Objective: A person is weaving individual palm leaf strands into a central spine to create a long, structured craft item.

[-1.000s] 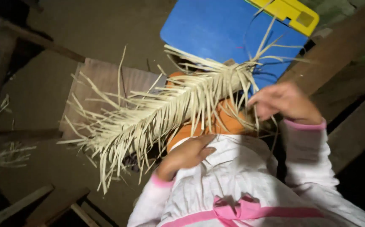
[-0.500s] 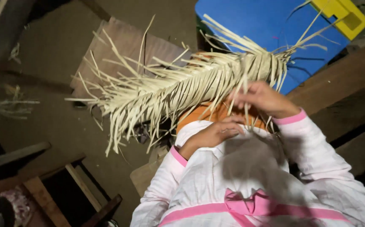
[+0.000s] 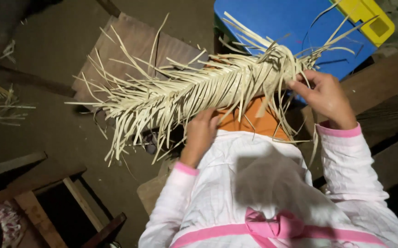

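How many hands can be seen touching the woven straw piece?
2: the left hand under the middle of the woven straw piece, the right hand at its right end. No other hands show.

Pale cream straw weave [image 3: 217, 89] with a herringbone pattern of crossing strips. White garment [image 3: 254, 183] with faint checked lines, pink cuffs [image 3: 339, 131] and a pink bow [image 3: 274, 225]. Orange cloth [image 3: 254, 121] beneath the weave. Blue board [image 3: 290, 23] with a yellow block [image 3: 368, 18]. Brown wooden board [image 3: 134, 46] on dark grey-brown floor [image 3: 56, 133].
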